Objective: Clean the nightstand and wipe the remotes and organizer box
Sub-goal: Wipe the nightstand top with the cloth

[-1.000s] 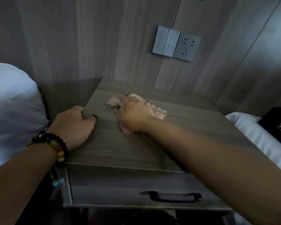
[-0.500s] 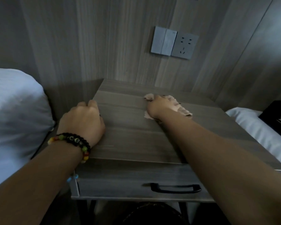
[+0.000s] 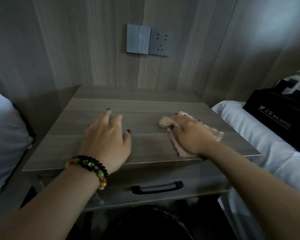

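1. Nightstand (image 3: pixel 145 108), wood-grain top, stands between two beds. Its one drawer is closed and carries a black handle (image 3: pixel 157 187).
2. Right hand (image 3: pixel 191 134) lies palm-down on a pinkish cloth (image 3: pixel 179 149), right of centre on the top. Fingers are laid flat and slightly apart, pressing the cloth to the wood rather than pinching it. Cloth shows past the fingertips, under the wrist and out to the right.
3. The cloth's long axis appears to run diagonally, from the far left by the fingertips toward the near right edge of the top.
4. Left hand (image 3: pixel 106 141) rests on the left half of the top, fingers loosely spread with the tips on the wood, holding nothing. It looks like a brace. A beaded bracelet (image 3: pixel 92 168) sits on the wrist.
5. Black organizer box (image 3: pixel 275 115) sits off the nightstand, on the white bedding (image 3: pixel 249 135) to the right. Something shows over its far rim, possibly the remotes; too dim to tell.
6. Key relation: the box lies to the right of the cloth hand, beyond the nightstand's right edge. The right hand is clearly the nearer one; the left is well apart from it.
7. Judgement: the top is being wiped now. Box and remotes appear still to be done.
8. Wall switch (image 3: pixel 138 38) and socket (image 3: pixel 159 43) are mounted above the nightstand.
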Demonstrator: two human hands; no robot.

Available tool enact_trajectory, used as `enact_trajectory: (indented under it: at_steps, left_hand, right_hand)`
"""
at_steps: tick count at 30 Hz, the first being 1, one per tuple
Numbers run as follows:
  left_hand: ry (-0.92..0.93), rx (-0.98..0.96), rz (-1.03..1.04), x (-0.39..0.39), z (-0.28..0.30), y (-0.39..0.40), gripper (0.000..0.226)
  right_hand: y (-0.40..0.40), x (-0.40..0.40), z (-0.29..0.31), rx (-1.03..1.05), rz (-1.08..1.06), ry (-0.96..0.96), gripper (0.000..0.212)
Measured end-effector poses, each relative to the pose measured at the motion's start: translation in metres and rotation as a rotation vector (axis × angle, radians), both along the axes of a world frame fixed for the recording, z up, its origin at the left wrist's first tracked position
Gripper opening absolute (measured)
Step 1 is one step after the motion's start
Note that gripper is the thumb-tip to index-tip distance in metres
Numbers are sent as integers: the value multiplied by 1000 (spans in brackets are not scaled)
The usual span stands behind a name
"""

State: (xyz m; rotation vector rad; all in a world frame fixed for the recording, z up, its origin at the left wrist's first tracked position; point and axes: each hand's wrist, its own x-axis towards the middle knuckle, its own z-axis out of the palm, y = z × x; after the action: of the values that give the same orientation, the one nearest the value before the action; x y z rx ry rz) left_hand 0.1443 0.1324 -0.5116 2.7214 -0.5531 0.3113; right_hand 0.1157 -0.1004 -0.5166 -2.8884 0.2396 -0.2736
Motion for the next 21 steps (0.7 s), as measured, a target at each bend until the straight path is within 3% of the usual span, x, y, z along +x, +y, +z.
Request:
enact_trajectory:
  at_steps: [4,10,14,18,21]
  left_hand:
    - [-12,-1,-108,-10,-3,-24,52]
    - [46,-4,-96,-9,2,-42,50]
    - [41,2,-188,-11,-1,-53,45]
    - [56,-39,-159,-3,0,-48,47]
    - [31,-41,-158,-4,0,-48,49]
  right_hand:
    - [-11,12,5,-52,-301,79,48]
    - [16,-47,-7,-64,-25,-39,50]
    - [-29,-69,-4,-91,-66,-41,68]
    - [-76,-59,-1,-33,-104,-13,42]
    - [-96,-36,2,-3,-86,14,38]
